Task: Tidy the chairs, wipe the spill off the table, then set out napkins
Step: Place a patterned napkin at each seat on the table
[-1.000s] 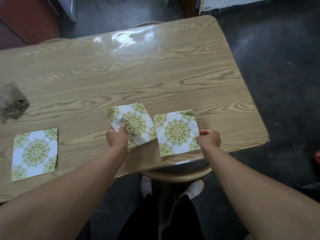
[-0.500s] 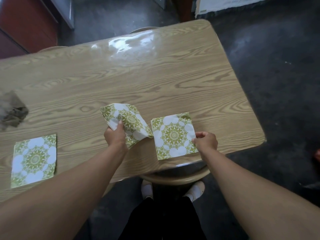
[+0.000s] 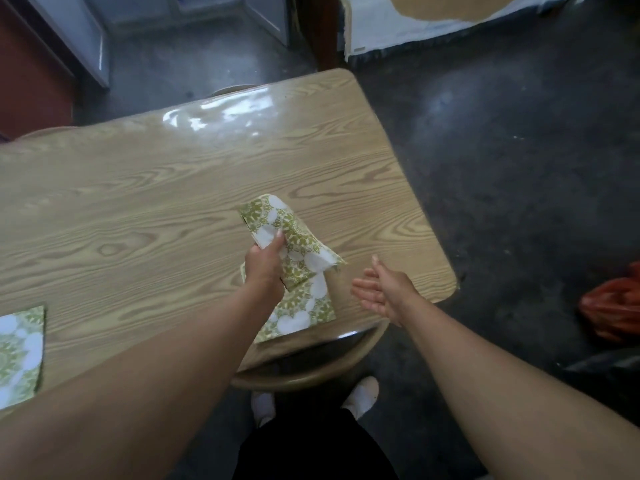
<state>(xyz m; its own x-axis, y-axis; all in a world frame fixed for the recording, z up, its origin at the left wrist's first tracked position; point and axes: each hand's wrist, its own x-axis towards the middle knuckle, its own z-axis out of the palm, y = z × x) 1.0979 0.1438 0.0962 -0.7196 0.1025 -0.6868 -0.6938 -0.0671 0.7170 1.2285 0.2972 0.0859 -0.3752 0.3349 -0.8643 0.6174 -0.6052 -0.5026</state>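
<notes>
My left hand (image 3: 264, 268) grips a bunch of green-and-white patterned napkins (image 3: 294, 240), lifted above the wooden table (image 3: 156, 202). Under it one napkin (image 3: 301, 313) lies flat by the table's near edge, partly hidden by my left wrist. My right hand (image 3: 379, 291) hovers to the right of that napkin with straight fingers, palm turned to the left, holding nothing. Another flat napkin (image 3: 20, 351) lies at the table's near left, cut off by the frame edge.
A round wooden chair (image 3: 311, 372) is tucked under the table's near edge, in front of my feet. A second chair back (image 3: 232, 90) shows at the far edge. A red bag (image 3: 613, 306) lies on the dark floor at right.
My right hand has let go of the flat napkin and drawn back to the right, fingers now spread. My left hand has lifted its napkins higher. The view has shifted right; the grey cloth is out of view.
</notes>
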